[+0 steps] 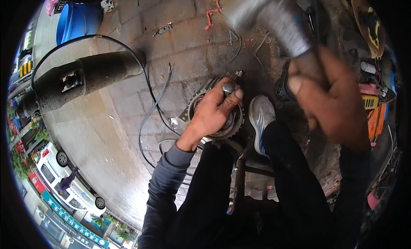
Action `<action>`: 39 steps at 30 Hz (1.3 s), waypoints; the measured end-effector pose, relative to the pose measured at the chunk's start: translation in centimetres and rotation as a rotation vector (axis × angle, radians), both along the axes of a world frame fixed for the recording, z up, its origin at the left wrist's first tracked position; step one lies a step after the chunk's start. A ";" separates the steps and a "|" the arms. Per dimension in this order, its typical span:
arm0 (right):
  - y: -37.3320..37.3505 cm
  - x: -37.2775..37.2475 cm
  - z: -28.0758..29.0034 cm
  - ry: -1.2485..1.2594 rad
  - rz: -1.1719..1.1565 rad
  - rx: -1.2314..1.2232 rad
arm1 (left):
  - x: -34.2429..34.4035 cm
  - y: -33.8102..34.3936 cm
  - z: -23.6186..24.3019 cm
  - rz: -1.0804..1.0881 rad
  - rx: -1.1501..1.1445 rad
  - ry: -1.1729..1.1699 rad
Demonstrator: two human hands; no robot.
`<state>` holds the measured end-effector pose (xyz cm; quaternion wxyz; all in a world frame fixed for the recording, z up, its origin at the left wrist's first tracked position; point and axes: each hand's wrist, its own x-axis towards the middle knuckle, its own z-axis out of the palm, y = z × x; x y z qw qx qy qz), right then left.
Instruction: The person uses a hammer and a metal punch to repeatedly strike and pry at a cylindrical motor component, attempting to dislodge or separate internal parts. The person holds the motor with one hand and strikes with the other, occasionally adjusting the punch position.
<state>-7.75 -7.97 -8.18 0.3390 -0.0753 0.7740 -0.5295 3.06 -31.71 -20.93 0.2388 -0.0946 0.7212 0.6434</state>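
Round motor part (pixel 238 121): sitting left of the grey shoe (pixel 262 116) | Hammer (pixel 286 27): blurring up past the shoe, right hand (pixel 330 94) gripping it | Left hand (pixel 212 109): holding a short rod (pixel 228 87), left of the shoe | Risk: a crooked swing could be hurting that hand

Head-worn fisheye, steeply downward

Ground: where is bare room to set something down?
Mostly bare: the pale ground below the dark pipe, left of the grey cable; a smaller patch between pipe end and red wire. Crowded: the right edge, around the yellow item.
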 end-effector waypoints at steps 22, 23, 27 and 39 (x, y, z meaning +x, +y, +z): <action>-0.1 1.5 -4.1 -0.392 0.037 0.034 | -1.5 -2.9 2.1 0.513 0.189 -0.029; 0.0 1.6 -4.3 -0.397 0.034 0.031 | -2.0 -3.5 2.6 0.504 0.302 0.039; 0.2 2.0 -4.6 -0.426 0.046 0.052 | -2.0 -3.3 2.9 0.384 0.341 0.080; 0.3 2.3 -5.3 -0.430 0.041 -0.006 | 0.3 -2.8 0.6 0.302 0.269 0.007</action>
